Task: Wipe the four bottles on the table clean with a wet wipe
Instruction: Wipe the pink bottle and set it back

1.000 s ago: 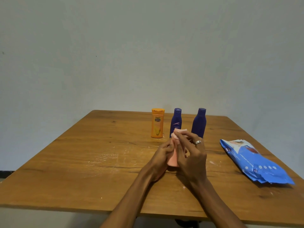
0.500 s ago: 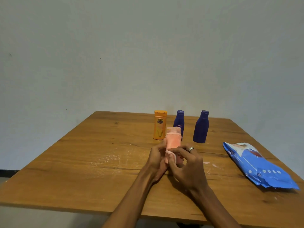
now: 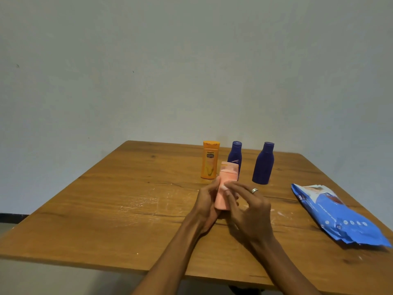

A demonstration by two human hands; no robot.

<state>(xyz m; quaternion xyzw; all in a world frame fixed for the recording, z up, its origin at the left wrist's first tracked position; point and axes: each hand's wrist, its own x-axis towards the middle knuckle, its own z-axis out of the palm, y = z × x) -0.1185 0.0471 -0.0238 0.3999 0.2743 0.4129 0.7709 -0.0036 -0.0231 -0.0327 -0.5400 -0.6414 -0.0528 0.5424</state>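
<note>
Above a wooden table, left hand grips a pink bottle; right hand pinches a wet wipe against it.

The tabletop is grained wood with a dull sheen, scuffed pale near the middle. The orange bottle, two blue bottles and pink bottle look like smooth plastic. The wipes pack is glossy, crinkled film. The ring shines like metal.
</note>
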